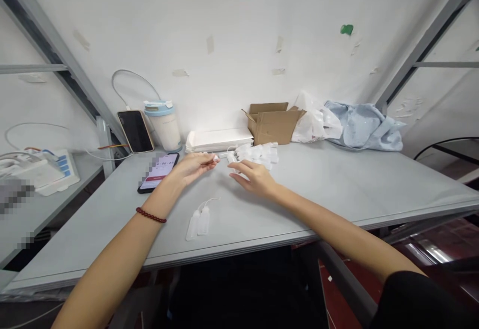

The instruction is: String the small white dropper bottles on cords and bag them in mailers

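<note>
Spanning the background, a white wall (pixel 239 35) marked with tape scraps and green patches rises behind a smooth, pale grey tabletop (pixel 318 184). Along the rear of that top, at the far right, lies a crumpled light blue bundle of soft material (pixel 359 124). Just beside it sit a rumpled white plastic bag (pixel 310 119) and an open-topped brown cardboard box (pixel 279 127). Left of the box is a low, flat white stack (pixel 220 138), then an upright white tumbler with a light blue lid (pixel 164 127). A dark-screened phone with a cable at its top (pixel 135 130) leans upright near the tumbler; a black-edged phone with a lit screen (pixel 160 172) lies flat in front.

The right hand (pixel 257 177) is loosely spread, thumb apart from fingers, at the left end of the tags; whether its fingertips touch one cannot be told. The left hand (pixel 196 167) pinches between thumb and fingers. The heap of translucent white plastic tags (pixel 264 154) lies before the box and stack. Two matching strung tags (pixel 203 222) rest side by side nearer the front edge. A dark red beaded bracelet (pixel 150 215) circles the left wrist. Smallest is the white piece (pixel 216 158) in the left hand's pinch, mostly hidden.
</note>
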`<state>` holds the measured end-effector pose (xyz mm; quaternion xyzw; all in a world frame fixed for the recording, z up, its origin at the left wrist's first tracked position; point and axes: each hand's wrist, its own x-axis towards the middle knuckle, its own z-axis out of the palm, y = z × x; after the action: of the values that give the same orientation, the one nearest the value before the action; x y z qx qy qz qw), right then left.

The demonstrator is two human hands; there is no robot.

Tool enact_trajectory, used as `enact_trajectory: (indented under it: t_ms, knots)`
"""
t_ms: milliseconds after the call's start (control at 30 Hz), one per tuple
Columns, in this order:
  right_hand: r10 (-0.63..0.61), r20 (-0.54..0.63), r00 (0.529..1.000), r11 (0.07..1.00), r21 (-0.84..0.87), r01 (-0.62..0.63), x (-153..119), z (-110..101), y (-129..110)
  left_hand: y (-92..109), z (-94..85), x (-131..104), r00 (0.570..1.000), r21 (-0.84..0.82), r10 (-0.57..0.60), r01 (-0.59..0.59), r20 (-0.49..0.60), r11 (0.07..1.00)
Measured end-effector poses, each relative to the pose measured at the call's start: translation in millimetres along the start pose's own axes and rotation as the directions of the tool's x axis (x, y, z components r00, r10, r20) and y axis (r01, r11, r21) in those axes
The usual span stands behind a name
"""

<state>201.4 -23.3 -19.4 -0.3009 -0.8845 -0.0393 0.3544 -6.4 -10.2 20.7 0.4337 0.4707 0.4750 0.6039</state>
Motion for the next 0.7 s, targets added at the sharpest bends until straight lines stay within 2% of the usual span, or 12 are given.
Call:
enact_trajectory:
  t_ms: [167, 300, 433, 567, 700]
  knots:
    - [-0.027, -0.070, 0.997, 0.994, 0.105, 0.034, -0.6, 5.8, 0.9, -9.3, 14.6, -2.0, 0.995, -0.115, 0.013, -0.001, 0.103, 0.993]
    - [-0.064, -0.049, 0.997, 0.995, 0.070, 0.067, -0.6, 7.5, -0.5, -11.7, 19.0, -2.8, 0.993, -0.210, 0.033, -0.008, 0.113, 0.978]
    - [-0.055, -0.008, 0.998, 0.996, 0.067, 0.055, -0.7, 8.7, -2.1, -10.7, 18.9, -3.3, 0.986, -0.180, 0.037, -0.007, 0.163, 0.984]
    - [-0.006, 0.025, 1.000, 0.973, 0.230, 0.000, 0.0, 6.9, -3.9, -9.9, 19.8, -3.5, 0.977, -0.147, 0.069, -0.040, 0.200, 0.988]
    - [0.116, 0.077, 0.990, 0.868, 0.477, -0.139, 2.7, 0.8, -7.4, -9.7, 19.9, -2.9, 0.971, -0.119, 0.101, -0.077, 0.215, 0.990]
